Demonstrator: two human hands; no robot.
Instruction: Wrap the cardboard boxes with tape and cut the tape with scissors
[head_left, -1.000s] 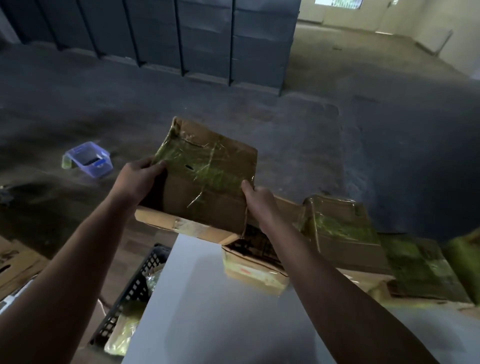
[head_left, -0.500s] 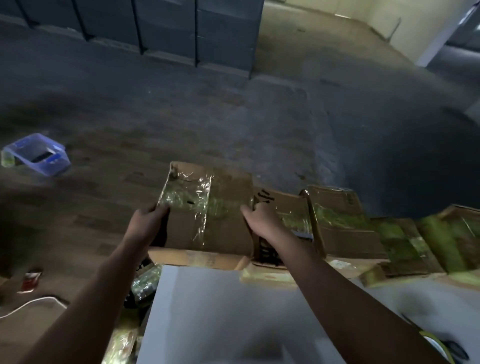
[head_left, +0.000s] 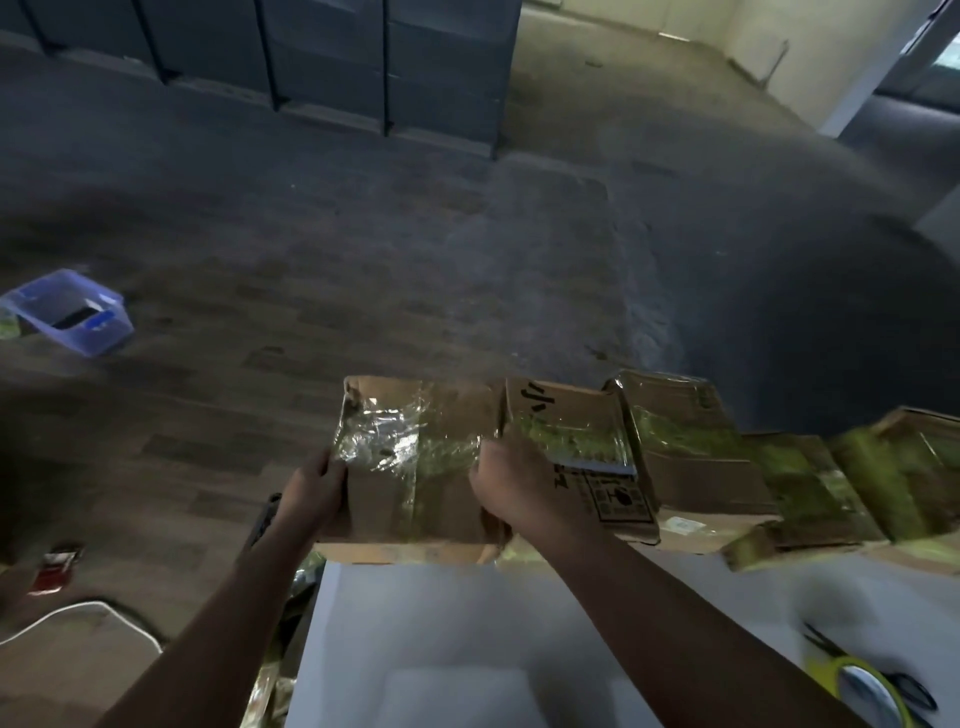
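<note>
Cardboard box (head_left: 415, 509), banded in crinkled glossy tape (head_left: 384, 441), stands at the white table's (head_left: 441, 623) far left corner, with the left hand (head_left: 317, 491) and right hand (head_left: 511, 491) gripping its side edges. More taped boxes (head_left: 691, 457) crowd its right; open floor (head_left: 363, 234) lies beyond.

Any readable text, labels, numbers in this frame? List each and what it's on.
Nothing reads clearly.
second box, top: black strokes, not legible.
second box, front: black printed panel, too blurred.
white sticker right of that panel: too small.
held box: only shiny tape, no text seen.
</note>
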